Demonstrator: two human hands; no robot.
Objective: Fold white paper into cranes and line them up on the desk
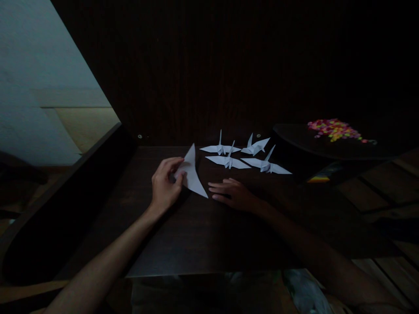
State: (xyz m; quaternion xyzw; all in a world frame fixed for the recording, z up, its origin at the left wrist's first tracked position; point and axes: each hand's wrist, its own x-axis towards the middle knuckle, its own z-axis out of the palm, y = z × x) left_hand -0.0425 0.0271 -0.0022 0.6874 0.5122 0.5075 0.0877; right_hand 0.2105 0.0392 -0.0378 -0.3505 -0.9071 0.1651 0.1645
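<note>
Folded paper [194, 178], one, pinched in our left hand [165, 181], long axis slanting toward our right hand [234, 192], just beside, fingers loosely spread

Four white paper cranes [228, 163], one folded white sheet [193, 176], one left hand [166, 182] and one right hand [236, 194] are pictured at one dark tabletop [183, 237], alongside one curved shelf [291, 136], one multicolored cluster [335, 129], its pieces too small to count, and two round fittings [139, 136].

- Dim overall, underexposed
- Cool light on wall [29, 48], left of desk [170, 253]
- Faint sheen along desk's front
- Panel [196, 65] behind desk nearly black
- Wide-angle stretch, softness around desk
</note>
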